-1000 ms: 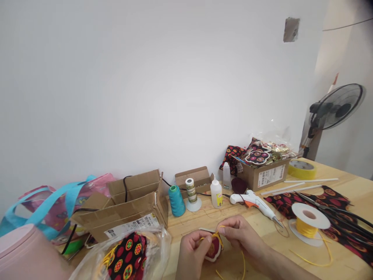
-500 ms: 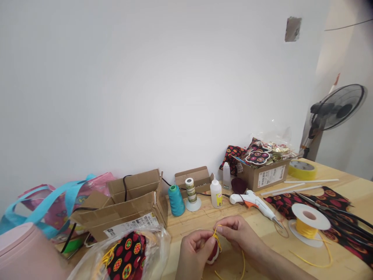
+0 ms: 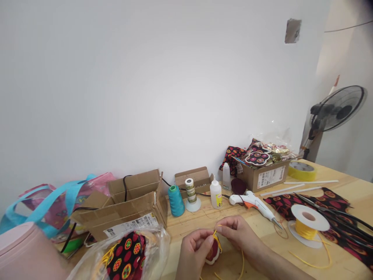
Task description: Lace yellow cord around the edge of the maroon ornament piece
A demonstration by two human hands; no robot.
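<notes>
A: Look at that grip! The left hand [image 3: 196,249] has thumb and forefinger drawn close, pinching the yellow cord [image 3: 215,236] at the top of a dark red patch [image 3: 213,249] with a white edge.

B: And the right hand [image 3: 237,232]?

A: Just beside it, a narrow pinch, thumb against forefinger on the same cord! A short stretch runs between the two hands.

B: So where's that patch?

A: Nearer us than the glue gun [image 3: 258,206] and off to its left, below the left fingertips. Whether it touches the table, I can't tell.

B: And around the glue gun?

A: White bottle [image 3: 216,194] upright to its left, cardboard box [image 3: 264,175] behind it, spool [image 3: 309,221] of yellow cord to its right, and scissors [image 3: 326,210] farther right!
</notes>
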